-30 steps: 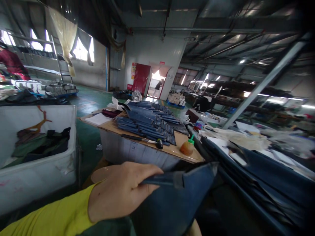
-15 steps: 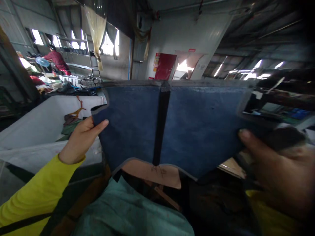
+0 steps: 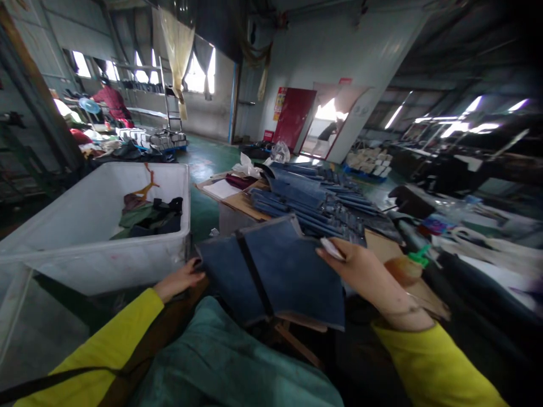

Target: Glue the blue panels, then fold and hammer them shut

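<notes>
A dark blue leather-like panel with a black strip lies tilted low over my lap. My left hand pinches its left corner. At the upper right edge is my right hand, closed, with a small white piece between thumb and fingers; its fingertips overlap the panel's edge. Whether they also grip the panel is unclear. A strip of tan backing shows under the panel's lower edge. Green cloth covers my lap.
Blue panels are piled on a table ahead. A white bin with cloth scraps stands left. An orange bottle with a green cap sits on the right. A person in red works far left; a red door is behind.
The panel has dropped from upright before me to low and tilted, uncovering the pile behind. My right hand has moved inward and now shows a white piece. My left hand has lowered with the corner.
</notes>
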